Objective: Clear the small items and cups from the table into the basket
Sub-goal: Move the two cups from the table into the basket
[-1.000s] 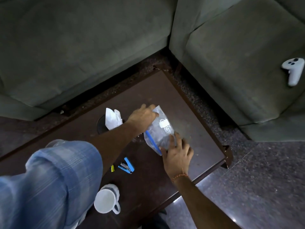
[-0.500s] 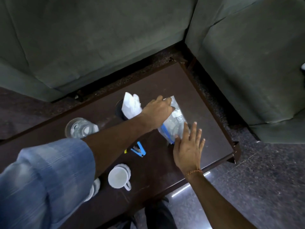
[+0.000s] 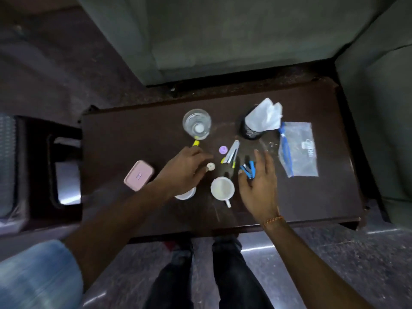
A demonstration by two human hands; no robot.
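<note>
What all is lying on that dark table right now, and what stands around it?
glass tumbler: 1, clear, far left of centre
mesh cup: 1, black, white tissue stuffed in it
zip bag: 1, clear with blue strip, flat at right
white mug: 1, near centre
stapler: 1, blue, under right fingers
pink case: 1, left
purple disc: 1, centre
white cap: 1, beside left hand
table: 1, dark brown
sofa: grey-green, behind
left hand: over the table
right hand: spread, by stapler
</note>
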